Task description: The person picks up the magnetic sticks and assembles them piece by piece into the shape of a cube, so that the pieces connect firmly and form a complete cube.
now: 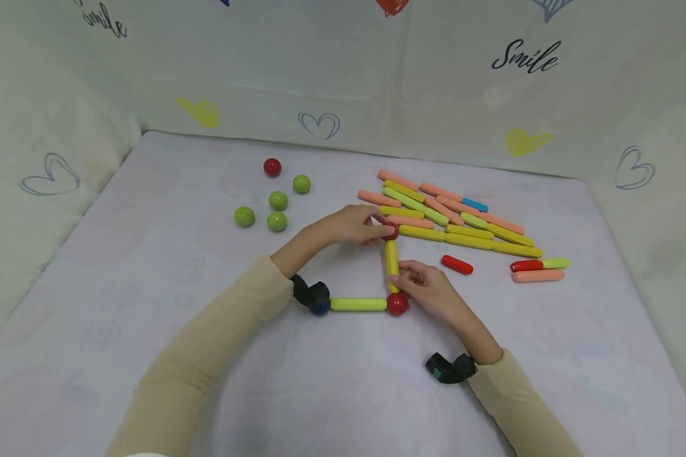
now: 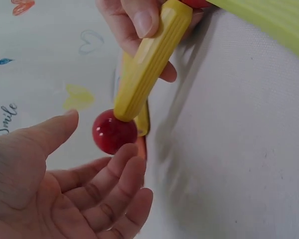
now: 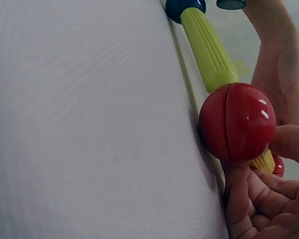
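Observation:
A yellow rod [image 1: 391, 254] runs between a near red ball [image 1: 397, 304] and a far red ball [image 2: 109, 135]. My right hand [image 1: 429, 287] pinches this rod close to the near ball. At the far ball is my left hand [image 1: 354, 225]; in the left wrist view its thumb stands apart from the ball and its fingers are loosely bent beside it. Whether those fingertips touch the ball I cannot tell. From the near ball a lime green rod [image 1: 358, 304] extends left to a dark blue ball [image 1: 320, 304], partly hidden by the black wrist camera.
Several orange, yellow, green and blue rods [image 1: 469, 241] lie at the back right. A red rod [image 1: 457, 264] lies right of my right hand. Further right is an orange rod [image 1: 538, 276]. Several green balls [image 1: 277, 200] and a red ball [image 1: 272, 167] sit at the back left.

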`<state>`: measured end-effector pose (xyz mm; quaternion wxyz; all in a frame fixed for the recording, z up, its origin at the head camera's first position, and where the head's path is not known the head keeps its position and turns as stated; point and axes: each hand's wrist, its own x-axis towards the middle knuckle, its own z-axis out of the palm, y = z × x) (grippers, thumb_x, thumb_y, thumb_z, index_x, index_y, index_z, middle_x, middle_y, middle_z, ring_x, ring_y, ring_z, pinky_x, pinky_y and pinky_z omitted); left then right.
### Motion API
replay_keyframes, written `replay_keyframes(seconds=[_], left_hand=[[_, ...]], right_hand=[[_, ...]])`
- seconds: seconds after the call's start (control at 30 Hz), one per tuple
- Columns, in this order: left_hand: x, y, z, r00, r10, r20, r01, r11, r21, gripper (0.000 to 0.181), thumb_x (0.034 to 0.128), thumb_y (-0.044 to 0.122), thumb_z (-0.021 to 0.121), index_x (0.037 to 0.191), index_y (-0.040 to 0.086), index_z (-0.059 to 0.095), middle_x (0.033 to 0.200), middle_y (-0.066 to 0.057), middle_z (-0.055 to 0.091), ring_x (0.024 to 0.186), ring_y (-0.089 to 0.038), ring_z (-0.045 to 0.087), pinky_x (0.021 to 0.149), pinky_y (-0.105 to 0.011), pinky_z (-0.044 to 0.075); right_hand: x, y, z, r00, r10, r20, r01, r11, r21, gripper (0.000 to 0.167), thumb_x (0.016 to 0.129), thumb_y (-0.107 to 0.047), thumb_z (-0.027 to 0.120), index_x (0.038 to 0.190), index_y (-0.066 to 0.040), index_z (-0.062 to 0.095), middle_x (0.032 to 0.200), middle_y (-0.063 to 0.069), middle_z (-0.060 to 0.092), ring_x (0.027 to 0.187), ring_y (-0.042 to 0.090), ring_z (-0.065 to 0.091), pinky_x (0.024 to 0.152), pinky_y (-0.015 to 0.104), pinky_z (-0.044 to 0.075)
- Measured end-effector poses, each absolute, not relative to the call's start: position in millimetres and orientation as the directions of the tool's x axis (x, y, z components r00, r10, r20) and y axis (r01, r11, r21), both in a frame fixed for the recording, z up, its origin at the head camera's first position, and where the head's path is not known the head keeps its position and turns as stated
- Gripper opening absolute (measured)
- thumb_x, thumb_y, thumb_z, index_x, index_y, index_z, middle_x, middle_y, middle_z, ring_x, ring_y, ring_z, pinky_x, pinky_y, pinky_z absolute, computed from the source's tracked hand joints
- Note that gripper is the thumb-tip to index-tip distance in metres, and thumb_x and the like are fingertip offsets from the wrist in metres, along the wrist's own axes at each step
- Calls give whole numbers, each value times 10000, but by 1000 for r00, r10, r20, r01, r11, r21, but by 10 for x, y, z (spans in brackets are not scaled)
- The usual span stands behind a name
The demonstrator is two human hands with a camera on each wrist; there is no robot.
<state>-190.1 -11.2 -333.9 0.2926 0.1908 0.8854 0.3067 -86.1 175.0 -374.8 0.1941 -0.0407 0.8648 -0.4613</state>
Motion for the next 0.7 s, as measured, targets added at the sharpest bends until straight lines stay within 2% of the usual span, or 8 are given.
replay_keyframes(seconds=[0.1,0.23,0.47,0.7], left_hand=[[-1804,-254,-3248,-754,528,-391,212,759,616,500,916,426,546,1307,122,481,990,-69,629,853,-190,573,719,-245,467],[-1563,-541,-3157,-744,540,-392,266,779,568,420,896,408,588,1220,145,544,1022,-36,604,887,-176,556,757,-266,486],[-1082,-1041,-3254,-685,591,-427,261,746,613,418,822,355,697,1160,144,570,883,7,567,760,-134,515,678,-251,431],[-831,-1185,-3507,-730,602,-324,266,686,677,345,817,300,711,1116,175,593,817,25,524,704,-103,466,622,-224,398]], right_hand=[[-857,1748,-3750,-923,-245,-297,109,573,-812,465,914,-323,585,1269,-30,521,847,74,600,792,180,522,690,218,453],[-855,1735,-3745,-926,-239,-293,107,576,-810,449,910,-317,590,1260,-43,529,837,63,594,789,188,522,679,227,452],[-837,1726,-3724,-928,-213,-307,117,614,-780,466,903,-328,594,1262,-39,531,831,62,589,797,191,512,646,227,436],[-822,1707,-3682,-923,-196,-332,134,644,-753,501,908,-338,586,1279,-9,515,842,81,606,767,170,507,609,215,417]])
